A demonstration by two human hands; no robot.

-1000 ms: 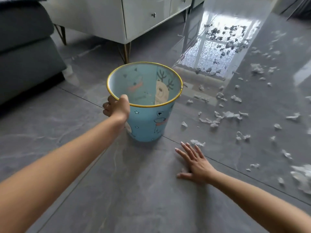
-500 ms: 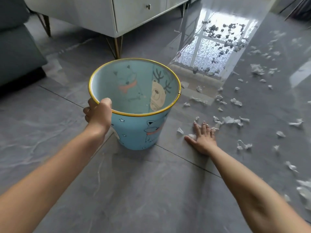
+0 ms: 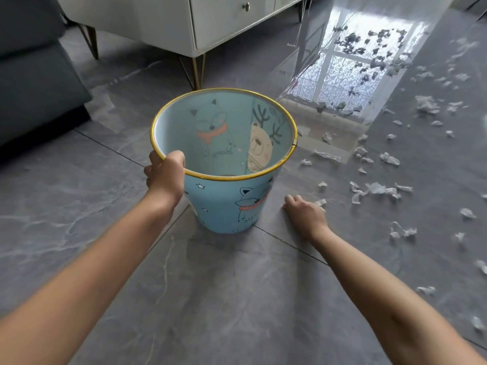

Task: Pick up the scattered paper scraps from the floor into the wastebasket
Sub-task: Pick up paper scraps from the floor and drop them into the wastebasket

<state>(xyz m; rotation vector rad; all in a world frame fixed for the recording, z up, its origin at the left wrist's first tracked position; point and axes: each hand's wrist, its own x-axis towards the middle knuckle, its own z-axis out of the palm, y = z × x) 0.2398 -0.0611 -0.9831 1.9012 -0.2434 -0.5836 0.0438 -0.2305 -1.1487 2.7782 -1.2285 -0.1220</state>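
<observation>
Floor is big glossy gray tiles with a pale marble vein running through them and thin dark grout lines, shiny enough to mirror things. Far left there's a dark gray sofa, soft-looking fabric, blocky shape, sitting right down on the tiles. Next over, a white cabinet with flat smooth fronts, a small round knob and skinny gold metal legs. Then the left hand, which grips the near-left rim of the wastebasket, thumb hooked inside and fingers wrapped round the outside. The basket stands upright on the floor mid-frame, round and tapering toward the base, thin light blue plastic with a gold band around the top, cartoon fox and antlered bear printed on it and showing through the wall. Just right of its base, the right hand is down on the tile with fingers curled under; a white scrap pokes out at the knuckles, but I can't tell if it's actually pinched. Further right, crumpled white paper scraps are strewn all over, up into a bright window reflection where they look dark.
</observation>
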